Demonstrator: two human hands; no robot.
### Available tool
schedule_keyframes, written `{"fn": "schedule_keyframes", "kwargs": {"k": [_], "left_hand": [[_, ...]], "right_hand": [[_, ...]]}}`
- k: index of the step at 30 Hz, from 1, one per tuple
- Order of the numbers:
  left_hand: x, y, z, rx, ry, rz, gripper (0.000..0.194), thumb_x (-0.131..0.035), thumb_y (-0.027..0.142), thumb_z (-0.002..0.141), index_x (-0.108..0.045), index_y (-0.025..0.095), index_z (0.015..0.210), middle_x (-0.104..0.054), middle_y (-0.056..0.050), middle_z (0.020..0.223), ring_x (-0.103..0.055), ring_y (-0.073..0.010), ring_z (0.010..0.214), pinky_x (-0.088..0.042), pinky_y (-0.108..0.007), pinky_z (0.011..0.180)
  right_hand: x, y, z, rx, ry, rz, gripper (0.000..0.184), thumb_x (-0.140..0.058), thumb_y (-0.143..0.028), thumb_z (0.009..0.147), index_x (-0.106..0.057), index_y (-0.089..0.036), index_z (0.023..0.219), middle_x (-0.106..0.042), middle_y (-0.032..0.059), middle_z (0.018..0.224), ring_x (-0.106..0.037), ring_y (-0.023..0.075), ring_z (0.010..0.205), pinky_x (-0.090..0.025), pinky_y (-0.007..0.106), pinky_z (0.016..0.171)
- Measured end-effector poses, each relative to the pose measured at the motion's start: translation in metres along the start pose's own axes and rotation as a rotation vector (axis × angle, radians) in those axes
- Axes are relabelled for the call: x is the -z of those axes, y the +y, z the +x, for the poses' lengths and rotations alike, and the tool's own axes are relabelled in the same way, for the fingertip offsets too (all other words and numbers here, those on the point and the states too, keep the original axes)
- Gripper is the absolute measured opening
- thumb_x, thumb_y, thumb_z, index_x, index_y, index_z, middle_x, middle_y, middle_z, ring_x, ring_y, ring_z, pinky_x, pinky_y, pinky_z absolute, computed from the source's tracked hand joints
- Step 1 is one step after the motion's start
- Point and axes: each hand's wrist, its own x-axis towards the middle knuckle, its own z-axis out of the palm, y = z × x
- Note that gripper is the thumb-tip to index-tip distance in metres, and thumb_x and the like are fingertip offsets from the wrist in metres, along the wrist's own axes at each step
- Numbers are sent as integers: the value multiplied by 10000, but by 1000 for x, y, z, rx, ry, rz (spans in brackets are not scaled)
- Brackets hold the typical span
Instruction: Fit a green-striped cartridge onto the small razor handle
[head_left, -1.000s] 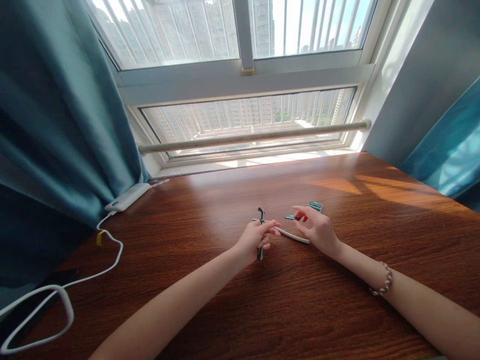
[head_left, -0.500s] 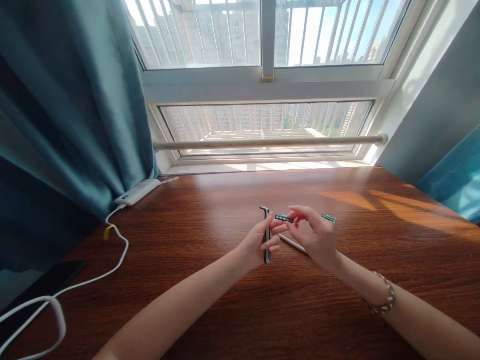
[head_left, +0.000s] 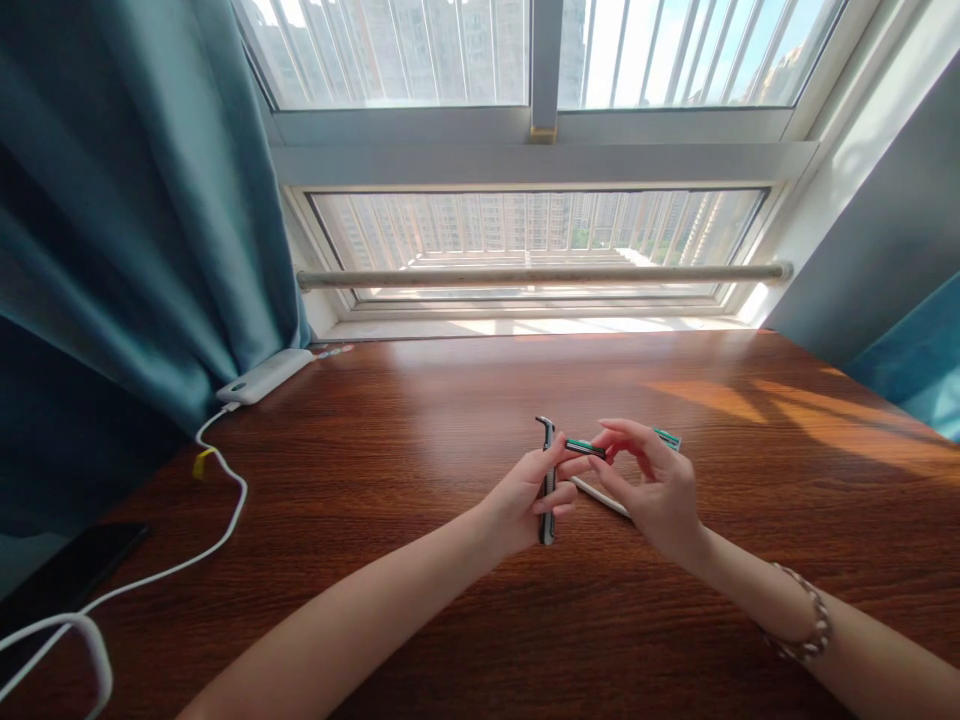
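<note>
My left hand (head_left: 529,495) is closed around a dark razor handle (head_left: 548,525), which stands nearly upright with its bent neck at the top and no head on it. Between the fingertips of my right hand (head_left: 660,490) is a small razor blade cartridge (head_left: 584,447), black with a green strip. The cartridge lies level, just right of the handle's upper part, close to the left fingertips. Under the hands, a slim white stick-like piece (head_left: 602,497) rests on the table, partly covered. Behind my right hand sits another green-edged razor head (head_left: 667,438), its lower part hidden.
The brown wooden table (head_left: 420,600) reaches to the window. At the left, a white power bank-like box (head_left: 266,377) has a white cable (head_left: 238,500) running forward. A dark flat device (head_left: 75,565) lies by the left edge, below a blue curtain (head_left: 172,200).
The camera view has shifted slightly, so both hands appear a little further right and lower. My grip on the handle and the cartridge looks the same.
</note>
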Motion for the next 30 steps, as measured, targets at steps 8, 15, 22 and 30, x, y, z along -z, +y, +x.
{"fn": "schedule_keyframes", "kwargs": {"k": [8, 15, 22, 30], "left_hand": [[3, 2, -1, 37, -11, -23, 385, -488, 457, 806, -630, 112, 902, -554, 6, 674, -108, 4, 363, -264, -118, 369], [3, 7, 0, 63, 5, 14, 434, -463, 463, 810, -606, 98, 995, -525, 20, 626, -140, -1, 353, -228, -143, 356], [3, 5, 1, 60, 0, 37, 368, -446, 437, 826, -607, 114, 897, -556, 10, 650, -109, -8, 349, -238, -139, 352], [5, 5, 3, 45, 40, 34, 348, -488, 441, 802, -600, 122, 883, -603, 0, 709, -140, -2, 332, -290, -140, 364]], "right_hand": [[8, -9, 7, 147, -95, 52, 422, -636, -173, 712, -488, -243, 1101, -584, 55, 926, -564, 182, 781, -494, 349, 704], [29, -17, 31, 249, -412, -9, 455, -637, -202, 717, -479, -225, 1143, -567, 72, 1040, -551, 190, 895, -477, 345, 782], [29, -13, 32, 256, -497, 47, 391, -595, -152, 735, -515, -207, 1113, -547, 82, 1099, -563, 170, 871, -502, 323, 752], [28, -13, 33, 298, -485, 5, 349, -590, -151, 743, -536, -189, 1086, -581, 83, 1047, -576, 166, 857, -511, 303, 739]]}}
